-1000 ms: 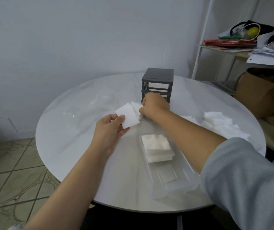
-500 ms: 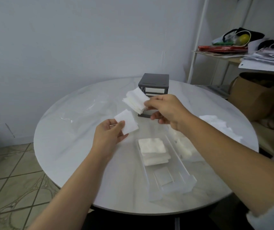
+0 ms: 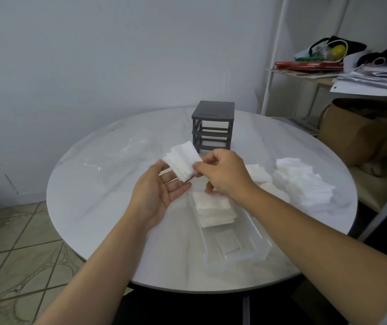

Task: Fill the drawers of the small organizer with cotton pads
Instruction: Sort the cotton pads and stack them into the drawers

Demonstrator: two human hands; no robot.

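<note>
While right hand [image 3: 223, 174] pinches tilted pad stack [image 3: 183, 160], left hand [image 3: 157, 191] spread beneath, drawer [image 3: 234, 256] running toward organizer [image 3: 213, 113]

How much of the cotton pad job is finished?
Only a little. One clear drawer lies out on the table with a pile of pads in its far end. The right hand pinches another stack over the open left hand. To do: the big loose heap, and the grey organizer slots look empty.
</note>
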